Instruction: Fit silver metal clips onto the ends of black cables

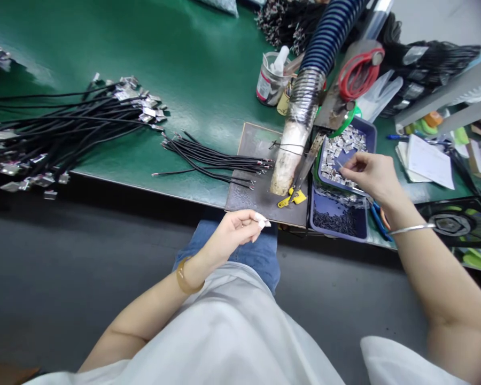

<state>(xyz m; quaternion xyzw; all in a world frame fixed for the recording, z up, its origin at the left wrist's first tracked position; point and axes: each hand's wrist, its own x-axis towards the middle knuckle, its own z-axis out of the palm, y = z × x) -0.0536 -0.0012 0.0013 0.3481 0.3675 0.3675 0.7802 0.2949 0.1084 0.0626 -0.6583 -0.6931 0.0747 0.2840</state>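
Observation:
My left hand [242,227] is closed in a pinch in front of the bench edge, white coverings on its fingertips. A small silvery connector piece [268,223] pokes out from between them. Over at the right, my right hand [371,170] is above a blue tray [371,131] of loose metal connector shells [350,141]. Its thumb and finger are pinched on a thin pale pointed thing [339,163], too small to identify surely. Below that tray sits a second blue tray [363,230] with small black pieces. Short black cables [212,160] lie partly on a dark board [252,139].
A fume hose [292,144] slants down over the board, beside a soldering iron holder with a yellow part [294,198]. Finished-looking black cables [72,123] with metal ends are piled left. A cup [269,80], papers [428,160] and a black fan [457,222] stand around.

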